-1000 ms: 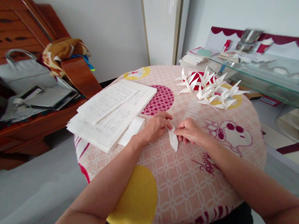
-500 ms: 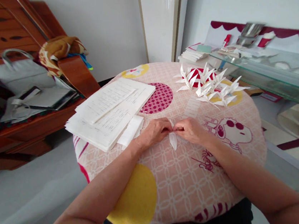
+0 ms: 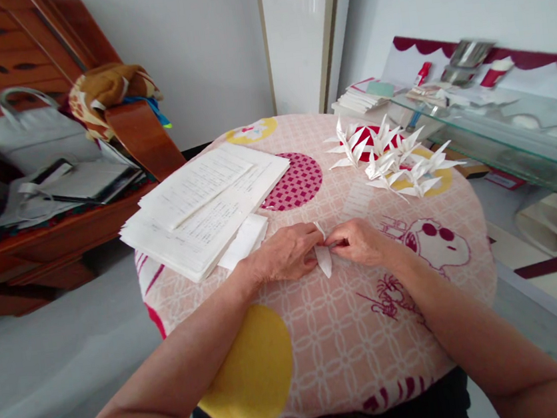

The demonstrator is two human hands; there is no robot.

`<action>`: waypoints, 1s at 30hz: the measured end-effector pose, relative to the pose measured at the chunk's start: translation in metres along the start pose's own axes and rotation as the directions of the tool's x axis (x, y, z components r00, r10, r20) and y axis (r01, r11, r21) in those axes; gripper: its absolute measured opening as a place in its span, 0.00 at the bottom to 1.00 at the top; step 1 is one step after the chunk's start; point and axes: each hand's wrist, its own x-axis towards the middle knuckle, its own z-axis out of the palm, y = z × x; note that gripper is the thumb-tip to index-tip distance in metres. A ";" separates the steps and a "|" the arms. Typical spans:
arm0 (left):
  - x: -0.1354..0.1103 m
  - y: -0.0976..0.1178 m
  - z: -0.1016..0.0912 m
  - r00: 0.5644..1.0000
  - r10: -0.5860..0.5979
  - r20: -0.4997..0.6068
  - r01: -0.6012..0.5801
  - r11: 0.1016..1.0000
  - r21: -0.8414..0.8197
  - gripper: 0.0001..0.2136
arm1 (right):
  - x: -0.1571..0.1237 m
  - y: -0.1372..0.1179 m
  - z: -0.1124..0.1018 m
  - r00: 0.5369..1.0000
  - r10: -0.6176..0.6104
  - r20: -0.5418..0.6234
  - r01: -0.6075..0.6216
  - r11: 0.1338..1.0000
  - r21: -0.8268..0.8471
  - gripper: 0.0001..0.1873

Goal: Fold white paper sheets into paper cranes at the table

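Observation:
A small folded piece of white paper point(image 3: 323, 259) lies on the round table's pink patterned cloth point(image 3: 355, 354). Both hands pinch it at its top. My left hand point(image 3: 286, 253) has its fingers curled over the paper's left side. My right hand point(image 3: 360, 240) grips the right side, thumb and fingers pressed together. The paper's lower point sticks out below the fingers. Several finished white paper cranes point(image 3: 392, 161) stand in a cluster at the table's far right.
A stack of printed sheets point(image 3: 202, 207) covers the table's left part, with a folded white slip point(image 3: 244, 240) by its near edge. A wooden bench point(image 3: 59, 227) with a white bag and papers stands left. A glass shelf point(image 3: 501, 130) with clutter runs along the right.
Both hands have closed in on the top of the folded paper, and the left hand's fingers have curled over it. The paper has stayed at the same spot on the cloth.

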 end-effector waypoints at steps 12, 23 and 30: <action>-0.006 0.008 0.026 0.985 0.051 -0.165 -0.019 0.982 0.186 0.07 | 0.000 0.010 -0.001 0.999 -0.034 0.011 0.034 0.999 0.018 0.12; 0.002 -0.005 0.024 0.918 -0.332 -0.218 0.224 0.886 -0.406 0.05 | 0.004 -0.001 0.004 0.992 0.097 -0.078 -0.093 0.994 0.048 0.11; 0.005 -0.008 0.021 0.901 -0.406 -0.154 0.303 0.842 -0.446 0.05 | 0.007 -0.004 0.006 0.983 0.142 -0.114 -0.133 0.988 0.080 0.12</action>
